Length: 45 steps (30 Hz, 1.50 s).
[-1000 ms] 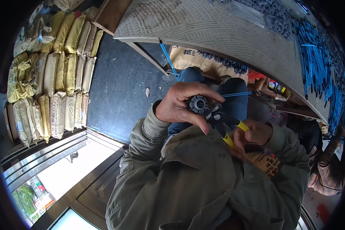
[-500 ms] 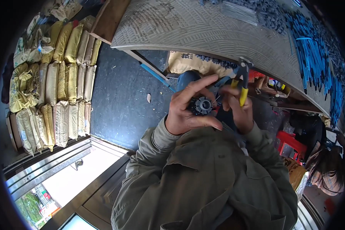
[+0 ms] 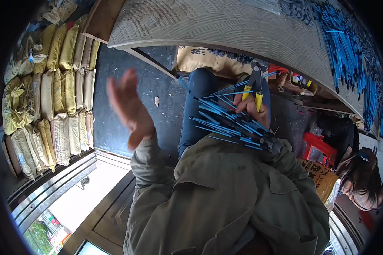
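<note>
My left hand (image 3: 131, 106) is raised off to the left, its fingers spread, slightly blurred and holding nothing. In my right hand (image 3: 254, 108) are the yellow handles of a pair of pliers (image 3: 256, 77), their metal jaws pointing away from me. A loose bunch of thin blue rods (image 3: 225, 121) with black ends fans out over my lap, next to my right hand and across my right wrist. A grey ribbed piece (image 3: 276, 146) shows at the near end of the bunch. Whether my right fingers also grip some rods I cannot tell.
A grey-topped table (image 3: 191, 25) spans the far side, carrying a big pile of blue rods (image 3: 342, 55) at the right. Stacked sacks (image 3: 51, 102) line the left. A red stool (image 3: 319, 146) and another person (image 3: 364, 178) are at the right. An open sack (image 3: 208, 59) lies beneath the table.
My left hand has swung away to the left and let go of the dark ribbed piece. The blue rods now lie spread over my lap. The pliers remain in my right hand.
</note>
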Available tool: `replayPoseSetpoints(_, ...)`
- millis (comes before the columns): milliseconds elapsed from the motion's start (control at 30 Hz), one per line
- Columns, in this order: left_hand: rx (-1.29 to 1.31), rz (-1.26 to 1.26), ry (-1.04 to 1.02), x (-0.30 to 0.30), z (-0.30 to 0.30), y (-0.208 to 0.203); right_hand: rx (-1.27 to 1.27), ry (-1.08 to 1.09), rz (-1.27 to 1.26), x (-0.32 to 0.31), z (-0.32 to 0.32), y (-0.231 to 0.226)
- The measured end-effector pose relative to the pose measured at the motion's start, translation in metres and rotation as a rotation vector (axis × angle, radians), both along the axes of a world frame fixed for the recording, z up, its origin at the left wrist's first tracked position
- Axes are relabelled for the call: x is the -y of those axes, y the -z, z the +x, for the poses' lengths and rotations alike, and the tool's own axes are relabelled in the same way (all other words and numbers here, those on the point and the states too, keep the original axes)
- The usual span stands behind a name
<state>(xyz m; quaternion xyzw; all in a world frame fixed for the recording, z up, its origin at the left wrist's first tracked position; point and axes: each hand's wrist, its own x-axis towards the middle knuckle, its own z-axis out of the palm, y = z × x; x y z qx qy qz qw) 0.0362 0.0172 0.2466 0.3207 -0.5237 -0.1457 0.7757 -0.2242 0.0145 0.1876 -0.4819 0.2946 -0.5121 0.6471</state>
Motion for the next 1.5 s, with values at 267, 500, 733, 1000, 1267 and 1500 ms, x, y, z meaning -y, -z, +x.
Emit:
replayPoseSetpoints(267, 0.4, 0.349, 0.472, -0.013, -0.075, 0.004, -0.235, 0.014, 0.323, 0.003, 0.041, -0.042)
replayPoseSetpoints(500, 0.152, 0.486, 0.391, -0.035, -0.038, 0.016, -0.52, 0.434, -0.606, 0.012, 0.024, -0.053)
replayPoseSetpoints(733, 0.211, 0.224, 0.698, -0.034, -0.007, 0.012, -0.894, 0.701, -0.566, 0.028, -0.026, -0.022)
replayPoseSetpoints(1000, -0.066, 0.158, 0.285, -0.028, -0.073, -0.012, -0.432, 0.047, -0.272, 0.037, 0.074, 0.005)
replayPoseSetpoints(1267, 0.15, 0.546, 0.71, -0.029, -0.03, -0.006, -0.615, 0.06, -0.32, 0.031, 0.101, -0.001)
replayPoseSetpoints(1500, 0.098, 0.401, 0.644, -0.011, -0.038, -0.002, -0.972, 0.253, -1.018, 0.041, 0.005, -0.079)
